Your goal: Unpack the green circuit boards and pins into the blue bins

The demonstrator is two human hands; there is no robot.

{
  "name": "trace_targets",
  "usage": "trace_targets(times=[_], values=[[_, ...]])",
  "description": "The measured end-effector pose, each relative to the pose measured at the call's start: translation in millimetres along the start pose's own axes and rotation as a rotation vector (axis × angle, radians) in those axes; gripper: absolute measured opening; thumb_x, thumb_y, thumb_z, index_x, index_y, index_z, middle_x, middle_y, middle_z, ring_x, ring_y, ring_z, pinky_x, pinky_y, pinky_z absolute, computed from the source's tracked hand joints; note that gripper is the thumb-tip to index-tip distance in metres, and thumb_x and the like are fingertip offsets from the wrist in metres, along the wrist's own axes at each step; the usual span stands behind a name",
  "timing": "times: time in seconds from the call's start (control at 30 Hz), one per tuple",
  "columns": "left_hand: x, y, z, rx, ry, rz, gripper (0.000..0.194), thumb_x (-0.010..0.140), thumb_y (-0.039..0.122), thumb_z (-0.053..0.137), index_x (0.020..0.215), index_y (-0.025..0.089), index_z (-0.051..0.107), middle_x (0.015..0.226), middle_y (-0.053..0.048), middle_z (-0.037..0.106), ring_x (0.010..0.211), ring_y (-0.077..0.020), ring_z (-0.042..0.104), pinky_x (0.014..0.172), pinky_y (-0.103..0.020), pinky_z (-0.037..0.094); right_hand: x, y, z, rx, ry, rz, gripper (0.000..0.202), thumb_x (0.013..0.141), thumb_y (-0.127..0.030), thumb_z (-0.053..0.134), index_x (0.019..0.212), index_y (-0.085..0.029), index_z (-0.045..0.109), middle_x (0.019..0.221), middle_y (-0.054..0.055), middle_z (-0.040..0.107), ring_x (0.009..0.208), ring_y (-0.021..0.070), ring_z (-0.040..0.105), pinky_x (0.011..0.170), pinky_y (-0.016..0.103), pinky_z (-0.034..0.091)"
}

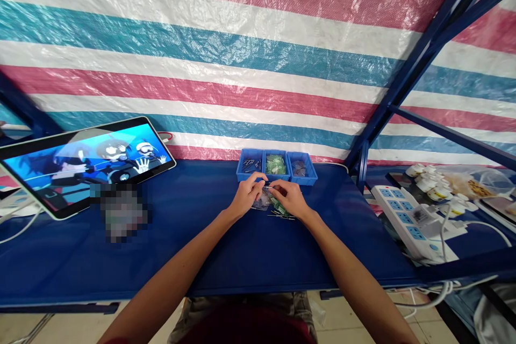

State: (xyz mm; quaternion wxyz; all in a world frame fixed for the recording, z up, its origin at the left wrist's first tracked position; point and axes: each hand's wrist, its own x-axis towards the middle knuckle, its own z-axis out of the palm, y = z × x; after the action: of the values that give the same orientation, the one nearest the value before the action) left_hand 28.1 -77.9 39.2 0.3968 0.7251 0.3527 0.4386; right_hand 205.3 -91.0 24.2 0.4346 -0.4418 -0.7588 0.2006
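My left hand (246,195) and my right hand (291,198) meet over the table just in front of three blue bins, thumbs and fingers pinched. Between the fingertips is a small thin piece, too small to name. Under the hands lie small clear plastic pieces (262,202), green pieces (277,205) and several thin metal pins (282,216), partly covered by my right hand. Dark pin-like parts lie in the left bin (241,176). The middle bin (278,177) holds green pieces, and the right bin (309,180) holds clear greyish ones.
A tablet (92,161) showing a cartoon leans at the left, beside a blurred patch. On the right are a white power strip (403,217) with cables, several white bottles (437,191) and a plastic bag (479,185). Blue metal posts (419,64) frame a striped sheet behind the blue table.
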Motion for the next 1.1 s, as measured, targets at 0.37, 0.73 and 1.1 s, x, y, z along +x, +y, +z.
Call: trace_targets(times=[0.37, 0.73, 1.1], values=[[2, 1, -1.3, 0.114, 0.093, 0.035, 0.031, 0.087, 0.045, 0.052, 0.076, 0.016, 0.056, 0.052, 0.005, 0.045, 0.049, -0.009, 0.041, 0.05, -0.02, 0.033, 1, -5, -6, -0.058, 0.014, -0.049, 0.041, 0.095, -0.044, 0.038, 0.076, -0.018, 0.062, 0.067, 0.002, 0.06, 0.06, 0.0141, 0.053, 0.062, 0.025, 0.039], [15, -4, -5.9, 0.209, 0.399, -0.008, 0.046, 0.086, 0.044, 0.051, 0.05, 0.016, 0.043, 0.046, 0.005, 0.037, 0.046, -0.0081, 0.035, 0.05, -0.022, 0.03, 0, -7, -7, -0.077, 0.009, 0.024, 0.047, 0.097, -0.046, 0.031, 0.063, -0.019, 0.05, 0.054, -0.002, 0.048, 0.053, 0.0121, 0.05, 0.059, 0.023, 0.035], [30, -8, -28.4, 0.393, 0.138, -0.051, 0.034, 0.087, 0.047, 0.048, 0.082, 0.017, 0.065, 0.055, 0.002, 0.055, 0.053, -0.0132, 0.052, 0.056, -0.023, 0.039, 1, -6, -7, -0.13, 0.042, 0.005, 0.044, 0.096, -0.042, 0.036, 0.065, -0.018, 0.056, 0.054, -0.001, 0.051, 0.052, 0.0116, 0.048, 0.057, 0.024, 0.033]])
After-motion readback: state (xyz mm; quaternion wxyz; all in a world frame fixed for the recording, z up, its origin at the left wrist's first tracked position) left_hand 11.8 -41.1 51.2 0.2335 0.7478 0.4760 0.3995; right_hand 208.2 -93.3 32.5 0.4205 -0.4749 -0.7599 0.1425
